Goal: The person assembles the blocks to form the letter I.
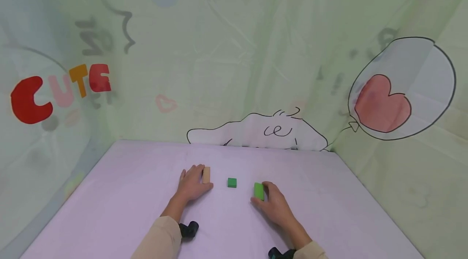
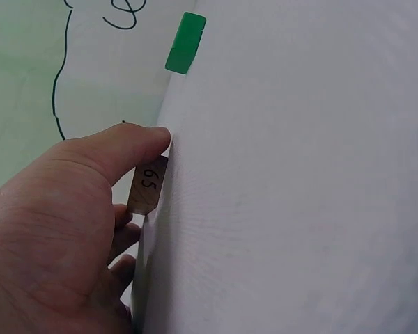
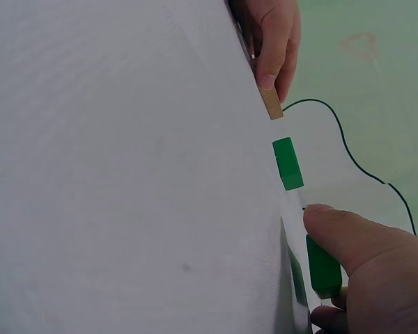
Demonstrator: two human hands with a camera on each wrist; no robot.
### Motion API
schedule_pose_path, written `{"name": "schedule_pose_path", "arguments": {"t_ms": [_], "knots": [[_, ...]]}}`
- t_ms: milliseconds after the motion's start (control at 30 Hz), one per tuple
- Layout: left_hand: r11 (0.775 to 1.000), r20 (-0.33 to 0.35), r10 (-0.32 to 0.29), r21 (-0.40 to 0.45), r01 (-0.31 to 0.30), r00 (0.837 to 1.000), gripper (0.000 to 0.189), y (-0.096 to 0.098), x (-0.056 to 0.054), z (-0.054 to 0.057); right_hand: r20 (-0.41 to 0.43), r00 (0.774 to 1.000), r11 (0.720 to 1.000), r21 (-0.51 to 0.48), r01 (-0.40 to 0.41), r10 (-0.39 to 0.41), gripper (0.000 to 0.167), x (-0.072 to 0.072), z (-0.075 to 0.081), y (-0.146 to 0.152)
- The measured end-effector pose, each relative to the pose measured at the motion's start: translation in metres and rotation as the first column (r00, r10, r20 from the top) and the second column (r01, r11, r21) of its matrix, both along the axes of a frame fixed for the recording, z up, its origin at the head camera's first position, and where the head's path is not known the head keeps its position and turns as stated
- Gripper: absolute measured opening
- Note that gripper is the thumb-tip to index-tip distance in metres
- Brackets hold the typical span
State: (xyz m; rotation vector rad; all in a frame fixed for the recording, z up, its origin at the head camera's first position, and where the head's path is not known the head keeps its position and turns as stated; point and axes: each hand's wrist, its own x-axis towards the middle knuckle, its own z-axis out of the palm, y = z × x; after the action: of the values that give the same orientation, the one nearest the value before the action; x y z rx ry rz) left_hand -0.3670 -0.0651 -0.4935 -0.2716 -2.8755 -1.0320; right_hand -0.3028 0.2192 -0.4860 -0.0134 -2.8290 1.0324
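On the left of the table, my left hand (image 1: 193,182) holds a tan wooden block (image 1: 206,174) between thumb and fingers. Dark marks like "65" show on that block's end (image 2: 148,182) in the left wrist view. To the right, a bright green block (image 1: 258,191) sits between the thumb and fingers of my right hand (image 1: 275,204). The right wrist view shows this green block (image 3: 324,270) partly covered by the thumb. Between the hands, touched by neither, a smaller dark green block (image 1: 232,182) rests on the table.
A pale lilac cloth covers the table (image 1: 226,222). Behind it and along both sides hangs a light green printed curtain (image 1: 219,68), which meets the table's back edge. A small black device (image 1: 189,229) is worn on the left wrist, and another (image 1: 281,253) on the right.
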Motion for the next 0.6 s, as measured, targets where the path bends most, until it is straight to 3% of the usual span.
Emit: {"name": "schedule_pose_path", "arguments": {"t_ms": [333, 600], "knots": [[1.0, -0.008, -0.003, -0.007, 0.003, 1.0, 0.077, 0.001, 0.002, 0.0, 0.01, 1.0, 1.0, 0.021, 0.014, -0.014, 0.077, 0.01, -0.001, -0.006], [1.0, -0.015, -0.003, -0.01, 0.003, 1.0, 0.076, 0.0, 0.002, 0.001, -0.006, 1.0, 0.999, -0.014, -0.031, 0.03, 0.076, 0.019, 0.001, -0.01]]}}
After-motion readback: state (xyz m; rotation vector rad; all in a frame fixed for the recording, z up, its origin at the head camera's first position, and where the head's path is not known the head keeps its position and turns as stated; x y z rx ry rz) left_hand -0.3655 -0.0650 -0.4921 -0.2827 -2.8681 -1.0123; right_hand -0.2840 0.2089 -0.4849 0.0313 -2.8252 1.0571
